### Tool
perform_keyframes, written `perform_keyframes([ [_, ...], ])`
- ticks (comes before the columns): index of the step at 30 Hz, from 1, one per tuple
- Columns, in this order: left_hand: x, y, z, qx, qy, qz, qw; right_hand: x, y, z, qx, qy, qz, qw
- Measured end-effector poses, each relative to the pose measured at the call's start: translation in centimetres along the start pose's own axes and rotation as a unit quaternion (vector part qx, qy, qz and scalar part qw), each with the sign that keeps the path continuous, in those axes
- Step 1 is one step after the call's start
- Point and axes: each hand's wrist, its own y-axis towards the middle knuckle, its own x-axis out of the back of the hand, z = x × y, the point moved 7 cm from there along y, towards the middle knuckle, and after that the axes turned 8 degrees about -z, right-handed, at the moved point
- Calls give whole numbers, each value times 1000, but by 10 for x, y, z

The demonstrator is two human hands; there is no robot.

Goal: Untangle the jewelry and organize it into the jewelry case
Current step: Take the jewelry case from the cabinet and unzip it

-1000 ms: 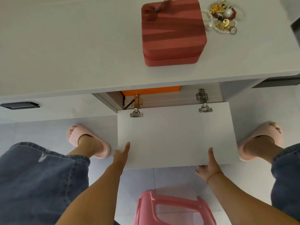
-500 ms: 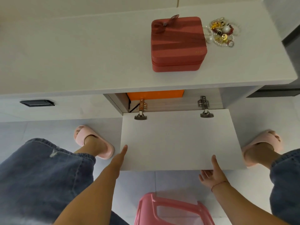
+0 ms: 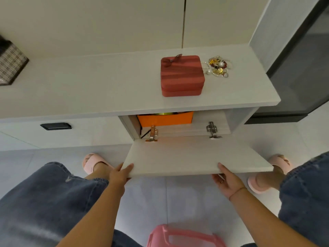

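- Nothing of the sorting itself is showing yet: the red jewelry case is sitting closed on the desk, and the tangled jewelry is lying in one knotted heap of pearls, gold pieces and dark beads, with no strand pulled free.
- The whole job looks to be ahead of the person: opening the case, teasing the pieces apart, then laying them inside.
- Both hands are busy elsewhere, on the drop-down cabinet door hanging open under the desk.
- The left hand is gripping the door's near corner, thumb on top and fingers tucked underneath.
- The right hand is holding the front edge farther along, thumb against the edge and fingers curling below it.
- From either hand, the case is lying up and well ahead, past the hinges, nearer the right hand than the left.
- The jewelry heap is resting just beyond the case on the right hand's side, almost touching its wall.
- An orange box is showing inside the cabinet, straight ahead of the left hand.
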Motion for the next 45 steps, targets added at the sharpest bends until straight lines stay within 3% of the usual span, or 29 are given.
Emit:
perform_keyframes([
  [5,-14,-11,-37,-56,-57,13,997,-33,-10,33,59,-13,77,995],
  [12,-23,-18,-55,-102,1,51,993,-57,-12,55,89,-40,86,991],
  [20,-44,-18,-87,-130,-17,8,991,-90,-8,73,81,-49,109,989],
  [25,-66,-17,-101,-94,-53,29,994,-105,-4,82,74,-38,106,991],
  [31,-114,-42,-128,32,-256,127,958,-124,-6,94,66,-47,91,992],
  [35,-129,-51,-131,23,-208,157,965,-135,-4,103,73,-67,90,991],
  [45,-138,-34,-132,18,-181,119,976,-143,10,111,111,-133,86,981],
])
